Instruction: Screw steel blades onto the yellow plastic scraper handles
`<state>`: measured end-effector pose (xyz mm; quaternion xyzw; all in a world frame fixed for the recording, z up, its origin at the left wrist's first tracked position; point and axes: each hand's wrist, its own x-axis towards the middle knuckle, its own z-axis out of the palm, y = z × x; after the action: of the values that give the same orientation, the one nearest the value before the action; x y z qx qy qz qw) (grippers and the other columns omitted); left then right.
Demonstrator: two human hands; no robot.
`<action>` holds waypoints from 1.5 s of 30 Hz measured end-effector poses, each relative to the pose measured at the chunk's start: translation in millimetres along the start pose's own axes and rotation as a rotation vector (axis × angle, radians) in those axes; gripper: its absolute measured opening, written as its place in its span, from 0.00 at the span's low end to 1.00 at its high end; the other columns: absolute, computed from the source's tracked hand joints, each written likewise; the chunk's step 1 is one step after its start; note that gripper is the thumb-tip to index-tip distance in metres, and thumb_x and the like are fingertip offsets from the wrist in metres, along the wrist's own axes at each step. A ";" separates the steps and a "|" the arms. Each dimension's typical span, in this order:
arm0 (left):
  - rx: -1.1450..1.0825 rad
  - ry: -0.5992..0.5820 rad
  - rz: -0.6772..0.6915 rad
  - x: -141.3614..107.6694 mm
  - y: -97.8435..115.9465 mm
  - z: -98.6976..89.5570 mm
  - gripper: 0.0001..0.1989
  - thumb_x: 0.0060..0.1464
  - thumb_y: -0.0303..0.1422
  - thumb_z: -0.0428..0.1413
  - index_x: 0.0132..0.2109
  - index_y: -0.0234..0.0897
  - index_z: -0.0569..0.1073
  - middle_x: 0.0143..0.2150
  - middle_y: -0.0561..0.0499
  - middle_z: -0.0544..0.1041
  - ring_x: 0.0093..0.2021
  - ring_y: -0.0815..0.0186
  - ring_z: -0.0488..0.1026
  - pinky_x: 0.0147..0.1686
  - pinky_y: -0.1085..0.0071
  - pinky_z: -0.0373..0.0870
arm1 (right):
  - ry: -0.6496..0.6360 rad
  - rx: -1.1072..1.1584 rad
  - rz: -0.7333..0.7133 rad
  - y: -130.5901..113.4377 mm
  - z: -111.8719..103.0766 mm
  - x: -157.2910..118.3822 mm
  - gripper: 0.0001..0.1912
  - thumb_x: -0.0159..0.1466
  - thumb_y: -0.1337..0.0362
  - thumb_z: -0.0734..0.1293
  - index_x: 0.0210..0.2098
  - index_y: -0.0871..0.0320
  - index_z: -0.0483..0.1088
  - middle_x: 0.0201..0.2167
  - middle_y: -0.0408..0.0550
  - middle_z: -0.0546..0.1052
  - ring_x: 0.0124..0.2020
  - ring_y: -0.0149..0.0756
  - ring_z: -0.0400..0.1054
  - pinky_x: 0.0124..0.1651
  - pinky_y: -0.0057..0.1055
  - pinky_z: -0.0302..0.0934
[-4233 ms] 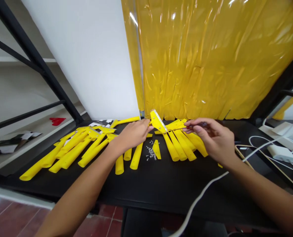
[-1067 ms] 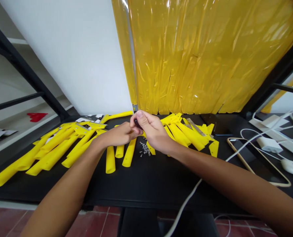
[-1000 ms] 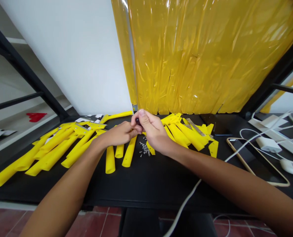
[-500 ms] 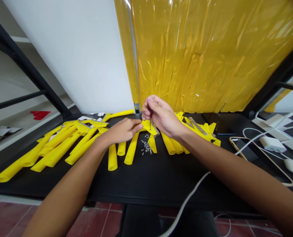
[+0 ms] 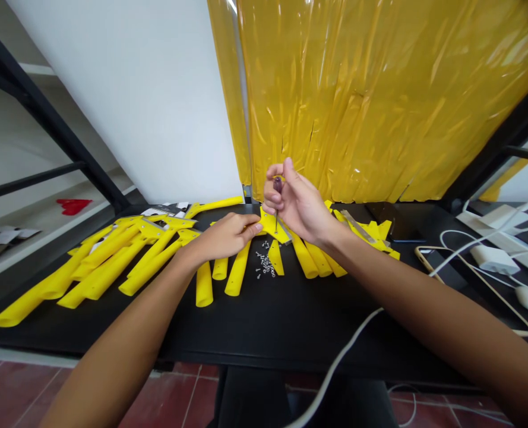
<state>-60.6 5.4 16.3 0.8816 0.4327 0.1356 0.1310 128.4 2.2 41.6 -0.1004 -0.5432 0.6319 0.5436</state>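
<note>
A screwdriver point(image 5: 278, 185) is held upright in the curled fingers of the right hand point(image 5: 303, 205), whose thumb is raised off the handle; its shaft is pointed down at a yellow scraper head point(image 5: 270, 223), which is pinched at its edge by the grip of the left hand point(image 5: 228, 236). Below it, loose screws and nuts point(image 5: 264, 264) are gathered on the black desk point(image 5: 290, 333), beside a small yellow plate point(image 5: 276, 258). Yellow scraper handles point(image 5: 112, 257) are heaped on the left, and more yellow parts point(image 5: 312, 260) are laid on the right, partly hidden by the forearm. Farther right, a gold-rimmed phone point(image 5: 473, 292), a white charger point(image 5: 495, 260) and white cables point(image 5: 357, 339) are spread. On the shelf point(image 5: 27, 252) at the left, a red item point(image 5: 73, 206) is seen. The desk is backed by a white panel point(image 5: 134, 107) and yellow plastic sheeting point(image 5: 357, 107); red floor tiles point(image 5: 174, 395) are visible underneath.
</note>
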 end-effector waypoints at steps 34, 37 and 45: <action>-0.074 -0.047 0.067 0.0 -2.9 -6.0 0.16 0.66 0.40 0.46 0.31 0.38 0.64 0.22 0.57 0.60 0.22 0.71 0.57 0.25 0.71 0.53 | -0.054 0.033 0.070 3.0 -11.9 1.6 0.17 0.66 0.49 0.67 0.32 0.55 0.63 0.26 0.38 0.60 0.26 0.28 0.54 0.36 0.29 0.62; -0.060 -0.059 0.048 0.0 -1.9 -6.2 0.16 0.66 0.41 0.45 0.31 0.38 0.64 0.22 0.57 0.59 0.22 0.71 0.56 0.25 0.70 0.53 | -0.079 0.026 0.078 3.9 -11.8 1.1 0.19 0.67 0.46 0.64 0.32 0.55 0.64 0.26 0.38 0.59 0.25 0.28 0.53 0.36 0.30 0.62; -0.040 -0.043 0.057 -0.3 -1.7 -5.0 0.16 0.66 0.41 0.45 0.32 0.38 0.66 0.22 0.57 0.62 0.21 0.70 0.57 0.25 0.70 0.53 | -0.101 0.009 0.071 2.7 -14.9 1.3 0.17 0.67 0.50 0.66 0.31 0.55 0.64 0.26 0.39 0.61 0.27 0.28 0.56 0.40 0.31 0.64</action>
<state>-63.8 6.8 20.3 0.8935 0.4016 0.1289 0.1539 137.1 12.3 34.3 -0.0853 -0.5633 0.6573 0.4933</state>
